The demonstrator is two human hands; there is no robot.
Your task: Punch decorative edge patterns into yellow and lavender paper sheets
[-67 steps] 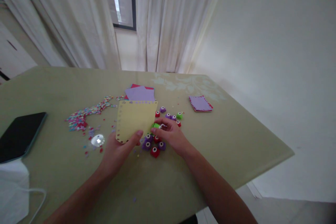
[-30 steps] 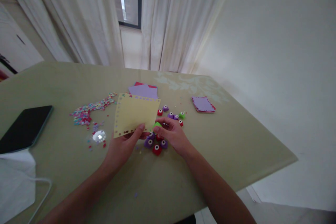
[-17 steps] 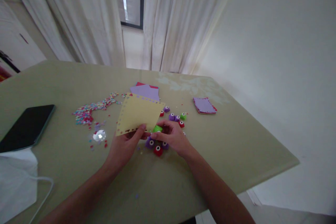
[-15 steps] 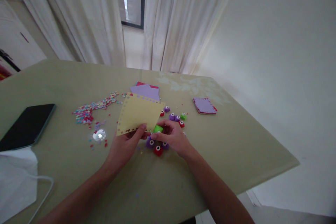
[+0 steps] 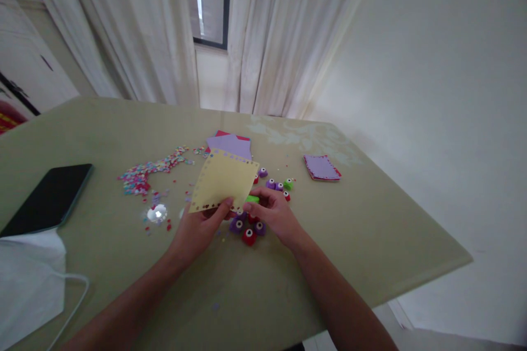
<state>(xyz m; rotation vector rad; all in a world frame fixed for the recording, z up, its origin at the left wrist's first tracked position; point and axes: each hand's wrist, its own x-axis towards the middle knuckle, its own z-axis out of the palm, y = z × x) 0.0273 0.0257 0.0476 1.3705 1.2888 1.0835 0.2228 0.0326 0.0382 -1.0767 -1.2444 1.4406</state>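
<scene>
My left hand (image 5: 196, 229) pinches the near edge of a pale yellow paper sheet (image 5: 224, 180) whose border is punched with small holes. It holds the sheet tilted just above the olive-green table (image 5: 288, 274). My right hand (image 5: 272, 215) grips a small green paper punch (image 5: 252, 198) at the sheet's right corner. Several little punches, purple (image 5: 237, 225) and red (image 5: 248, 236), lie between and under my hands. A few more punches (image 5: 276, 185) sit just beyond my right hand.
A stack of purple and red paper (image 5: 230, 144) lies behind the yellow sheet. A smaller punched stack (image 5: 322, 167) sits to the right. Coloured paper confetti (image 5: 142, 175) is scattered at the left. A black phone (image 5: 49, 197) and a white face mask (image 5: 28, 279) lie near the left edge.
The yellow sheet has turned a little in my left hand and shifted right. My right hand stays on the green punch at its corner. The view has drifted slightly.
</scene>
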